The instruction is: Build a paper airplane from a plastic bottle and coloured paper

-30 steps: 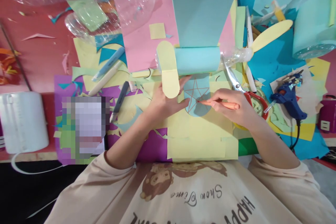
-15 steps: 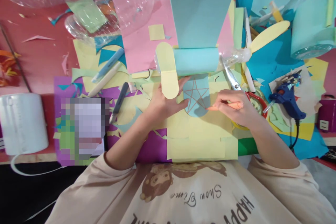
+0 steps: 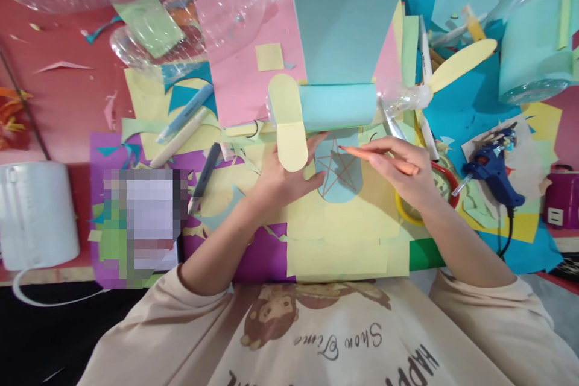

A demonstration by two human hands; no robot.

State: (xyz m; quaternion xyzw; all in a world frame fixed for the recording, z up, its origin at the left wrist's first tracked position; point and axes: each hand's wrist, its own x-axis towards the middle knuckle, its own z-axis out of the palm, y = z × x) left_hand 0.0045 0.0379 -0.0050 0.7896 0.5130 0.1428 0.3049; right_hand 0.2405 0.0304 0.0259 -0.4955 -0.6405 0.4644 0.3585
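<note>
An orange marker is pinched in my right hand, its tip over the upper part of a star drawn in red-brown lines. That star is on a round-ended light blue paper piece, which extends from beneath a plastic bottle wrapped in blue paper. My left hand lies flat at the left edge of the blue piece, thumb and forefinger stretched apart. A yellow rounded paper strip on the bottle's end hides some of its fingers. Another yellow blade sticks out near the bottle's cap.
Scissors with a red and yellow handle lie partly under my right hand. A blue glue gun rests farther right. Several markers, a blurred phone, clear bottles and paper scraps surround the work.
My right hand has lifted the marker tip from the star's lower right point and moved it up and left to near its top. My left hand stays put.
</note>
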